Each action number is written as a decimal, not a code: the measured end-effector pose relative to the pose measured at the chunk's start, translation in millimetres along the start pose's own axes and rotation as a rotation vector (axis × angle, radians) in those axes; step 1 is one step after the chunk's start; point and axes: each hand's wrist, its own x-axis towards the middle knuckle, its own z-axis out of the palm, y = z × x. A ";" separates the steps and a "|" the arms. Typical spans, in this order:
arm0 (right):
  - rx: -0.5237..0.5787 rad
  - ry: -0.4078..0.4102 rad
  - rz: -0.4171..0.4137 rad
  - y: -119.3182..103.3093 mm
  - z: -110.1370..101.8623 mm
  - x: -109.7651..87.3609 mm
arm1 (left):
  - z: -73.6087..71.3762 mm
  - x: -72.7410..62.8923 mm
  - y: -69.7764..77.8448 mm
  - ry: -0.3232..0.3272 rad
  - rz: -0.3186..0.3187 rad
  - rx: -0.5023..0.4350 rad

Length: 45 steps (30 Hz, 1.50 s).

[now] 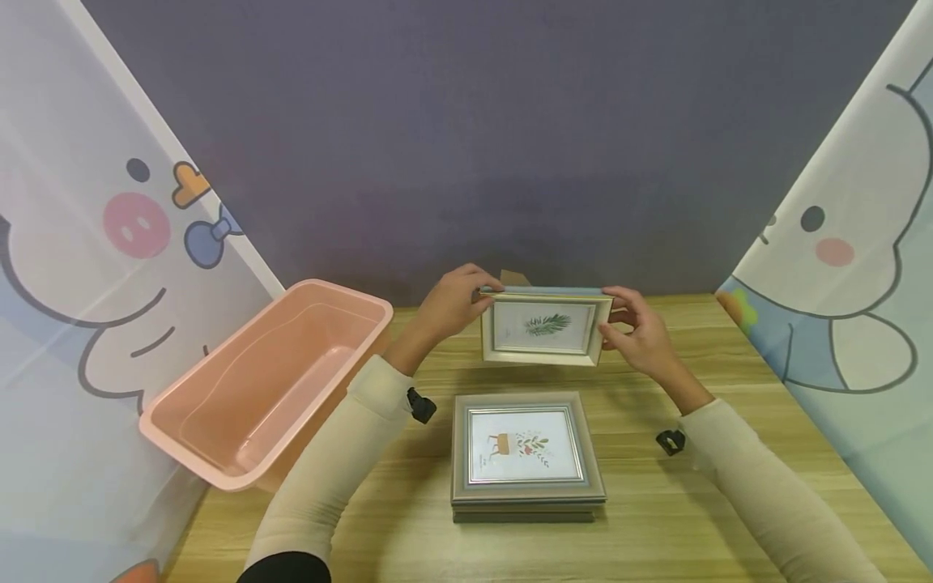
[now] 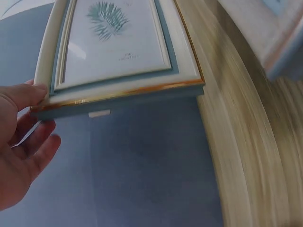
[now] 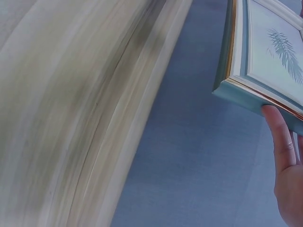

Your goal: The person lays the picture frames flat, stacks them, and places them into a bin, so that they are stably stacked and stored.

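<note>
A picture frame [image 1: 547, 326] with a cream border and a green leaf print is held up off the table, its front facing me. My left hand [image 1: 453, 301] pinches its upper left corner, the thumb on the front in the left wrist view. On the frame's right side, my right hand [image 1: 640, 334] grips the edge between thumb and fingers. A small brown flap [image 1: 514, 278] sticks up behind the frame. Nearer to me, a stack of picture frames [image 1: 526, 445] lies flat, the top one showing a plant print.
A pink plastic bin [image 1: 266, 380] stands left of my left forearm. The wood-grain table [image 1: 678, 502] ends at a dark grey backdrop [image 1: 466, 146]. Cartoon-printed panels [image 1: 66, 267] slope along both sides.
</note>
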 end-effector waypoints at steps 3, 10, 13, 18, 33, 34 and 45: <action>0.014 -0.002 -0.010 -10.9 0.0 -0.7 | -1.5 -4.4 -4.6 0.028 -0.051 -0.126; 0.035 -0.013 -0.007 -18.6 -1.1 -3.6 | 5.8 -10.6 -13.4 0.051 -0.112 -0.339; 0.045 -0.013 -0.016 -7.9 -2.2 -2.9 | 8.5 -12.1 -19.9 0.043 -0.155 -0.462; 0.042 -0.018 -0.032 0.7 -3.0 -2.2 | 12.1 -12.4 -33.7 -0.005 -0.214 -0.678; 0.083 -0.050 -0.051 0.0 0.2 -0.6 | 26.8 -4.8 -60.2 -0.189 -0.020 -1.011; 0.088 -0.051 -0.051 -0.1 0.6 -0.7 | 28.1 -4.2 -60.5 -0.190 -0.010 -1.033; 0.156 -0.044 -0.069 1.3 3.9 -0.8 | 30.3 -5.1 -61.4 -0.188 0.026 -1.090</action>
